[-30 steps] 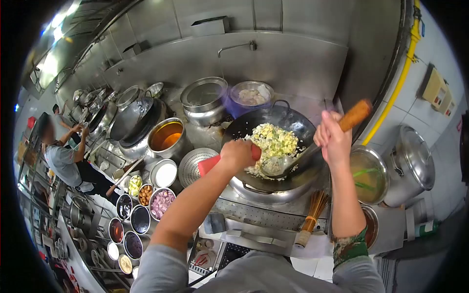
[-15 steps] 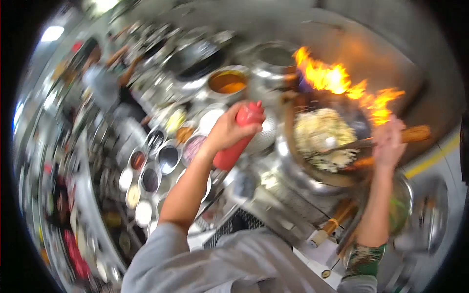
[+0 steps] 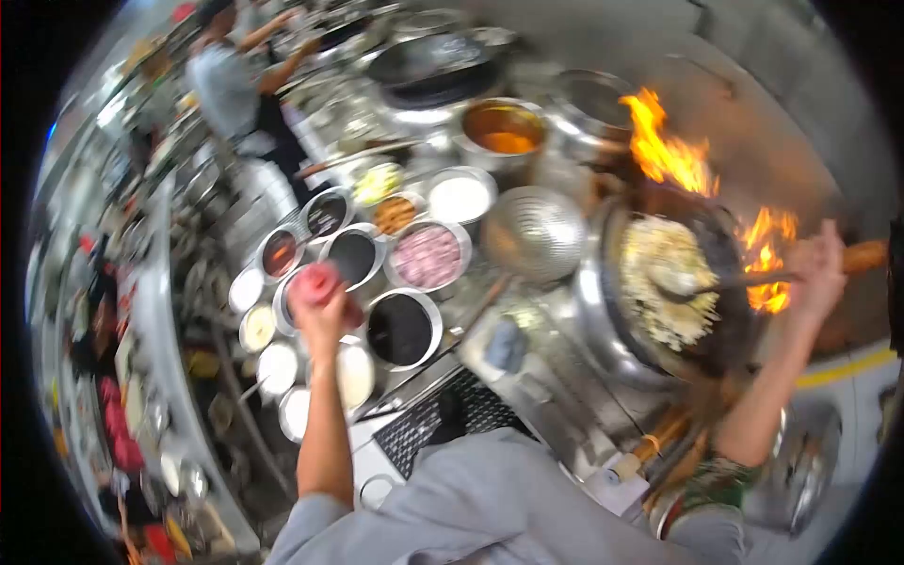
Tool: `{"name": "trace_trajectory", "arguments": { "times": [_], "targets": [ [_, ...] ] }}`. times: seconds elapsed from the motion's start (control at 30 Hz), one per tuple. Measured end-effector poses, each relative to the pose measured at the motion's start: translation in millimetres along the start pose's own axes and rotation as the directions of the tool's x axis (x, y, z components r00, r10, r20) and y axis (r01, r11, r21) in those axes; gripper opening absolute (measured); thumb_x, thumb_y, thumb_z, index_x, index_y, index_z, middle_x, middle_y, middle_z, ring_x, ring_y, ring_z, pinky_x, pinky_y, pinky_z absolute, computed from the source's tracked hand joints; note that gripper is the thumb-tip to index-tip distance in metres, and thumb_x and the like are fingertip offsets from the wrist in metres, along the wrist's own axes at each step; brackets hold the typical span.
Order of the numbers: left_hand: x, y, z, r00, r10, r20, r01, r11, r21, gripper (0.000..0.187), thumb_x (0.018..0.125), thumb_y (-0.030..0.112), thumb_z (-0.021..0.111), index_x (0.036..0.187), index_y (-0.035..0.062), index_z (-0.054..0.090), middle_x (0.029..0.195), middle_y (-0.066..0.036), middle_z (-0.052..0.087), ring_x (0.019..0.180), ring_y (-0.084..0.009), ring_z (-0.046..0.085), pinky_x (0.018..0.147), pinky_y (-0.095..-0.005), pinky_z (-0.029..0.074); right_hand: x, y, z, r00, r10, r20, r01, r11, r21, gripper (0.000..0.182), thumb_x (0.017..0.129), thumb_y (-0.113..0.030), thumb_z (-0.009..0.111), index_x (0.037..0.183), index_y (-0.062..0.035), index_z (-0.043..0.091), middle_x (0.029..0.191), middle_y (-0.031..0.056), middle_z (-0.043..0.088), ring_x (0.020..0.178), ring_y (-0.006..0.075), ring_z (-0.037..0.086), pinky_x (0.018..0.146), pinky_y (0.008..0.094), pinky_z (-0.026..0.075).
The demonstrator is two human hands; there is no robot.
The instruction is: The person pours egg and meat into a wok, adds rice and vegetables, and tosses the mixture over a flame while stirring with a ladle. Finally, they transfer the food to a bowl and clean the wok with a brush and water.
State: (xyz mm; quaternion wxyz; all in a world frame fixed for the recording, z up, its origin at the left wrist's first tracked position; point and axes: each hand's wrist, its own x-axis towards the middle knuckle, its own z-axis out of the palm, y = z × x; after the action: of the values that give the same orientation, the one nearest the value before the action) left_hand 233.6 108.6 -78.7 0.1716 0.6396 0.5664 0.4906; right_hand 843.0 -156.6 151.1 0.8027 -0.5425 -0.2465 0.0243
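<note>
My left hand (image 3: 325, 320) is closed around a red squeeze bottle (image 3: 315, 281), which is over the bowls of ingredients. It is blurred, and my hand and arm hide part of it. At the right, my right hand (image 3: 815, 273) grips a ladle by its shaft, near the wooden handle (image 3: 864, 256). The ladle's bowl rests in a pale, chopped-looking food (image 3: 664, 250) inside a dark wok (image 3: 720, 240). Flames (image 3: 667, 151) rise along the wok's far side and close to my right hand.
A metal strainer (image 3: 535, 231) lies left of the wok. Bowls hold pink pieces (image 3: 427, 256), dark contents (image 3: 400, 330) and white contents (image 3: 461, 196). Behind stands a pot of orange liquid (image 3: 508, 141). Another person (image 3: 231, 89) works at the upper left. A grey cloth (image 3: 507, 344) lies on the counter.
My left hand has carried the red squeeze bottle from beside the wok leftward over the bowls. My right hand still holds the ladle in the food. The camera view has shifted.
</note>
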Motion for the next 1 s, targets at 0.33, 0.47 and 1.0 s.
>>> {"name": "trace_trajectory", "arguments": {
  "times": [0.33,0.47,1.0],
  "targets": [
    [-95.9,191.1,83.8,0.814,0.508,0.281,-0.483,0.861,-0.158,0.069,0.074,0.012,0.080,0.134,0.0004,0.047,0.131,-0.018,0.053,0.120,-0.0350,0.051,0.098,-0.0439,0.044,-5.2,23.7,-44.5,0.972,-0.171,-0.161,0.178,0.983,0.035,0.022,0.090,-0.017,0.068,0.076,-0.0111,0.051,0.051,-0.0051,0.038,0.037,0.0069,0.032,0.036,0.0248,0.026],
    [-190.4,290.8,190.1,0.287,0.808,0.514,-0.520,0.582,-0.625,0.035,0.082,0.028,0.074,0.102,0.0014,0.062,0.103,-0.018,0.058,0.100,-0.0371,0.054,0.085,-0.0441,0.044,30.3,21.1,-46.9,0.993,0.052,-0.102,-0.042,0.994,0.104,0.025,0.092,-0.017,0.064,0.073,-0.0140,0.048,0.051,-0.0059,0.034,0.037,0.0075,0.032,0.036,0.0262,0.027],
    [-194.0,251.1,97.6,0.194,0.894,0.404,-0.364,0.448,-0.816,0.024,0.084,0.019,0.072,0.091,0.0000,0.059,0.095,-0.023,0.052,0.092,-0.0432,0.048,0.080,-0.0518,0.039,-18.1,-71.4,-41.3,0.991,-0.056,-0.122,0.068,0.993,0.098,0.041,0.090,-0.022,0.066,0.060,-0.0163,0.039,0.048,-0.0040,0.031,0.036,0.0101,0.032,0.038,0.0296,0.029]
  ]
}}
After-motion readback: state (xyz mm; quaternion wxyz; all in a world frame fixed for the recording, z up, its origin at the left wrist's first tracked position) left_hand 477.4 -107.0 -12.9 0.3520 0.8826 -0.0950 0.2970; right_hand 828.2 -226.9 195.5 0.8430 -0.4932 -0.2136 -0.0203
